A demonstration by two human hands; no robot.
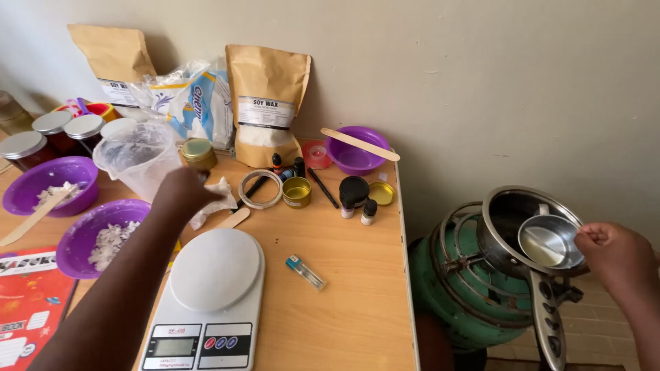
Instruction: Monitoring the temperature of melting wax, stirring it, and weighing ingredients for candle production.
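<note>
Head view looks down on a wooden tabletop [357, 275] set against a pale wall. To its right stands a green gas cylinder [447, 288] with a burner ring, and a steel pot [509, 213] sits on top. Inside the pot rests a small metal cup [550, 240] with pale liquid; the right hand [615, 257] pinches the cup's right rim, fingers curled shut. Near the front of the tabletop lies a white kitchen scale [213, 288]. Far back, two brown paper bags [265, 103] lean on the wall. On the left are two purple bowls [96, 233] of white flakes. The left hand [182, 196] reaches across above the scale and touches a crumpled white cloth [216, 196]; whether it grips it I cannot tell. A lighter [306, 273] lies right of the scale.
</note>
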